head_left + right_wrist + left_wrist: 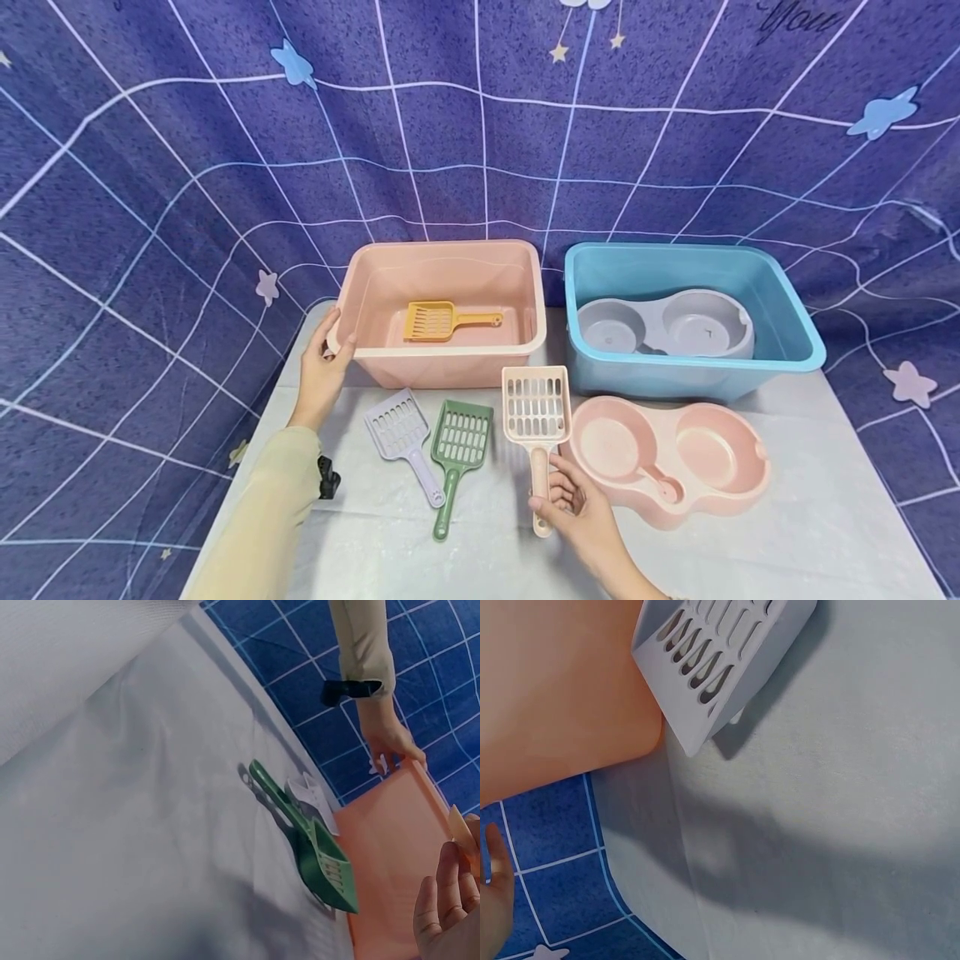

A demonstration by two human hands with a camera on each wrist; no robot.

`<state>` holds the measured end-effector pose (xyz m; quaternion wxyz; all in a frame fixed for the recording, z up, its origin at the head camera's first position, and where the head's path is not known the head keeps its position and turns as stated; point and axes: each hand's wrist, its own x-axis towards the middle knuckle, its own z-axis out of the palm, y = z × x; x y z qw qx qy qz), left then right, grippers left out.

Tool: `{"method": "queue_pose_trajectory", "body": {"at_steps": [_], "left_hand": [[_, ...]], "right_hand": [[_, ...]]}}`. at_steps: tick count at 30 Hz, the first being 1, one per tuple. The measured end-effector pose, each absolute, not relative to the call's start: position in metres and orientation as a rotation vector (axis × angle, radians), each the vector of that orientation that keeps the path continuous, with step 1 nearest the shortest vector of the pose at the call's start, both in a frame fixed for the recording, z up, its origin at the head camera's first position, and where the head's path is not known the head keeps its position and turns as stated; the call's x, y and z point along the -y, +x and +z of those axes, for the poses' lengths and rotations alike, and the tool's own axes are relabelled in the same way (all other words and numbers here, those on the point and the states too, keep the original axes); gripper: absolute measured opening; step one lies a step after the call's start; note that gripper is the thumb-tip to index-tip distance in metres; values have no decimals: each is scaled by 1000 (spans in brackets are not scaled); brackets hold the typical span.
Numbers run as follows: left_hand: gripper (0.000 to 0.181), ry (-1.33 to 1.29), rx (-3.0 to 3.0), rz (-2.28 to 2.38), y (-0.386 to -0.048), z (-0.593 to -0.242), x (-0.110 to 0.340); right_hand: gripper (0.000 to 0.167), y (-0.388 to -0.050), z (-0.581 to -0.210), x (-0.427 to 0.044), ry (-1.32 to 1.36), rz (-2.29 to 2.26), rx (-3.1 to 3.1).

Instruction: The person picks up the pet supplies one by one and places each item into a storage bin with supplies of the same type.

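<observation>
My right hand (581,521) grips the handle of a cream-pink slotted scoop (536,406), its head up in front of the pink bin's right corner. At the pink bin (442,372), my left hand (324,371) holds the front left corner of the rim. A yellow scoop (431,322) lies inside that bin. In front of it lie a lavender scoop (399,426) and a green scoop (462,435), side by side. The right wrist view shows the green scoop (326,862) and my left hand (388,739) at the bin's corner.
A blue bin (690,376) stands right of the pink bin, with a grey double bowl (652,327) inside. In front of it lies a pink double bowl (666,454). A patterned blue-purple cloth (465,192) hangs behind and at both sides of the table.
</observation>
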<state>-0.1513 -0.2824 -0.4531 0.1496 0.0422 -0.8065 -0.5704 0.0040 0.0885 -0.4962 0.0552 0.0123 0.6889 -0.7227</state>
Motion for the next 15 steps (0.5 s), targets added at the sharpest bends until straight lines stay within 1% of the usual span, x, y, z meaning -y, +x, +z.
{"method": "queue_pose_trajectory", "body": {"at_steps": [11, 15], "left_hand": [[58, 140, 2336, -1643, -148, -448, 281], [58, 138, 2321, -1652, -154, -458, 285]], "right_hand": [[64, 3, -491, -86, 54, -2199, -2112], [63, 1, -491, -86, -5, -2232, -2141]]}}
